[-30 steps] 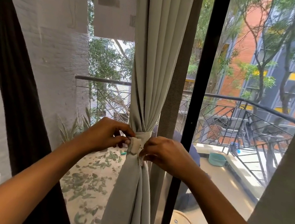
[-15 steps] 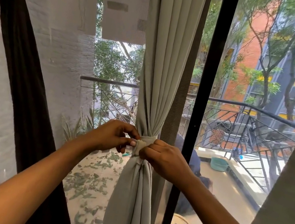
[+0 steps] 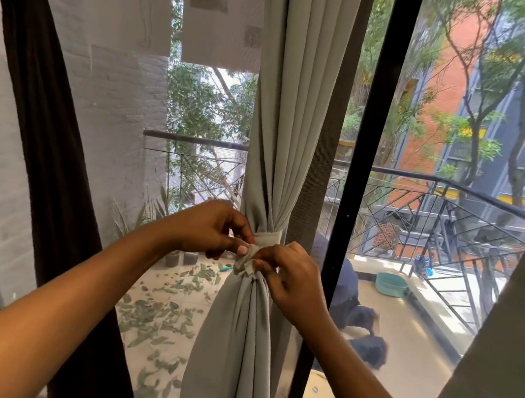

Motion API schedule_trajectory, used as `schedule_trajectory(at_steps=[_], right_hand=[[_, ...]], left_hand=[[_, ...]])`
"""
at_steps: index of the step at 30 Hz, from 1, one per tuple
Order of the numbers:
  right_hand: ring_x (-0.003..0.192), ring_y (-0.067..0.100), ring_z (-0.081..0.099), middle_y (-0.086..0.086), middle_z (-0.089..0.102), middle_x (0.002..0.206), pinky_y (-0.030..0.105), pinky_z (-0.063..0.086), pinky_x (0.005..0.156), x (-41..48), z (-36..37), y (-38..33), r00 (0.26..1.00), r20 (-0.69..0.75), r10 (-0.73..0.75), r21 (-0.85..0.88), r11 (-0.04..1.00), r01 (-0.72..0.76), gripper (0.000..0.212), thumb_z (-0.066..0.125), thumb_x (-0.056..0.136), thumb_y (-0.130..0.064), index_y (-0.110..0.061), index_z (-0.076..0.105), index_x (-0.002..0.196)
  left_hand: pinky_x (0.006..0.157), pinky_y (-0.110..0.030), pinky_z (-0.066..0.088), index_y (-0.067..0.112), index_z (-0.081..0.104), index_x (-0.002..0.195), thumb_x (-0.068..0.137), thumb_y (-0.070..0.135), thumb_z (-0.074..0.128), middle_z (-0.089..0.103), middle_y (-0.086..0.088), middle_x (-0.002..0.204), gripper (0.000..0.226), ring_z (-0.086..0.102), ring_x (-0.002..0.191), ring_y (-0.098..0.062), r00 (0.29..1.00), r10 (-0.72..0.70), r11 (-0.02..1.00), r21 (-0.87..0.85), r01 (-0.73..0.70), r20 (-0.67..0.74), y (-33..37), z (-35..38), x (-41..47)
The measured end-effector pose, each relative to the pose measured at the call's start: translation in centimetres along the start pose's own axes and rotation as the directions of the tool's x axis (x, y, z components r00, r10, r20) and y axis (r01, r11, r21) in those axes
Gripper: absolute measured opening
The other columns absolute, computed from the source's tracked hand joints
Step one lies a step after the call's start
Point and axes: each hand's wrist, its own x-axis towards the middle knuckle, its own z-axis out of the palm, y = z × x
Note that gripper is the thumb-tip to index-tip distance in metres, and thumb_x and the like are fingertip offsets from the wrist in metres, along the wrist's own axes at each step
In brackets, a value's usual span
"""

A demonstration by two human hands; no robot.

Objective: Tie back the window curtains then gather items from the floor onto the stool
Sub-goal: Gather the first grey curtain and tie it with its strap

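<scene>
The dark curtain point(image 3: 46, 93) on the frame's left looks already knotted near the upper left corner. The grey curtain point(image 3: 282, 115) at centre is bunched inside its tie band point(image 3: 267, 236), seemingly unfinished. The left hand point(image 3: 211, 228) and right hand point(image 3: 289, 278) each pinch the band's ends at mid-frame. The stool and floor items are out of view; that stage likely remains.

Through glass divided by a black frame point(image 3: 358, 180) we see a daylit balcony: a dark metal railing point(image 3: 483, 199), fallen leaves point(image 3: 163, 307) scattered on its pale floor point(image 3: 415, 356), a teal basin point(image 3: 391, 284) near the railing. A white brick wall point(image 3: 121, 98) stands left; an orange building point(image 3: 444, 100) rises behind trees point(image 3: 493, 56).
</scene>
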Motion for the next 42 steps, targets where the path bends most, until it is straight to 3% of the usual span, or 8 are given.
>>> schedule_trajectory(at_steps=[8,14,18,21,25,29,33,42], right_hand=[[0.086,0.017,0.061,0.001,0.064,0.109,0.034,0.053,0.056,0.1,0.3,-1.2,0.994,-0.038,-0.105,-0.235,0.968,0.093,0.010,0.063,0.084,-0.025,-0.018,0.070,0.088],[0.075,0.018,0.057,-0.004,0.067,0.087,0.036,0.050,0.059,0.8,0.1,-0.3,0.999,0.019,-0.032,-0.157,0.987,0.034,0.017,0.061,0.080,-0.030,-0.015,0.070,0.082],[0.077,0.016,0.058,-0.003,0.067,0.083,0.031,0.049,0.064,1.1,-0.8,0.3,0.999,0.037,-0.034,-0.074,0.997,0.036,0.021,0.063,0.079,-0.034,-0.014,0.070,0.079],[0.073,0.011,0.058,-0.006,0.066,0.077,0.030,0.048,0.061,1.2,-1.2,0.5,1.000,0.019,-0.016,-0.052,0.999,0.017,0.016,0.070,0.075,-0.031,-0.015,0.068,0.073],[0.062,0.008,0.057,-0.008,0.061,0.067,0.038,0.051,0.055,1.3,-1.2,0.7,0.992,-0.011,0.125,0.077,0.989,-0.123,0.018,0.079,0.066,-0.020,-0.018,0.062,0.064],[0.061,0.009,0.060,-0.005,0.065,0.066,0.040,0.053,0.060,1.7,-1.4,1.2,0.960,0.064,0.274,0.143,0.949,-0.280,0.020,0.078,0.068,-0.026,-0.023,0.059,0.066],[0.064,0.002,0.059,-0.011,0.066,0.070,0.030,0.051,0.063,2.1,-1.7,1.3,0.940,0.095,0.327,0.100,0.937,-0.336,0.021,0.081,0.068,-0.021,-0.024,0.061,0.075],[0.079,0.005,0.057,-0.008,0.070,0.088,0.024,0.048,0.071,2.2,-1.9,0.7,0.928,0.101,0.357,-0.094,0.933,-0.349,0.017,0.074,0.078,-0.026,-0.025,0.073,0.095]], left_hand=[[0.049,-0.026,0.047,0.013,0.073,0.093,0.083,0.013,0.073,0.069,-0.003,0.067,0.010,0.056,0.051,-0.020,1.000,0.004,1.000,0.024,-0.004,0.003,0.0,-0.2,0.1],[0.054,-0.028,0.047,0.009,0.059,0.091,0.081,0.001,0.071,0.070,0.001,0.075,0.017,0.060,0.064,-0.017,1.000,0.013,0.985,-0.169,-0.014,-0.013,-0.8,0.5,-0.1],[0.053,-0.023,0.049,0.009,0.057,0.091,0.083,0.004,0.071,0.066,0.006,0.073,0.016,0.062,0.066,-0.015,0.984,0.061,0.984,-0.157,-0.088,-0.169,-1.2,2.3,-0.4],[0.051,-0.028,0.052,0.017,0.061,0.090,0.082,0.005,0.073,0.067,0.011,0.082,0.018,0.063,0.070,-0.013,0.919,0.059,0.965,-0.214,-0.153,-0.391,-2.0,4.8,-0.9],[0.049,-0.028,0.052,0.012,0.062,0.089,0.078,0.006,0.075,0.068,-0.004,0.085,0.018,0.063,0.061,-0.014,0.688,-0.217,0.846,-0.485,-0.221,-0.693,-3.1,9.4,-1.5],[0.049,-0.027,0.051,0.012,0.070,0.085,0.078,0.018,0.071,0.067,-0.004,0.068,0.009,0.058,0.051,-0.017,0.725,-0.470,0.633,-0.764,-0.122,-0.505,-3.1,13.6,-2.1],[0.047,-0.023,0.045,0.009,0.069,0.094,0.085,0.005,0.066,0.060,-0.004,0.068,0.010,0.051,0.052,-0.016,0.729,-0.468,0.549,-0.811,-0.203,-0.499,-2.2,14.1,-0.8],[0.037,-0.015,0.030,0.010,0.062,0.084,0.089,0.006,0.062,0.051,0.004,0.052,0.006,0.042,0.039,-0.003,0.761,-0.554,0.386,-0.914,-0.125,-0.338,-1.2,13.7,1.5]])
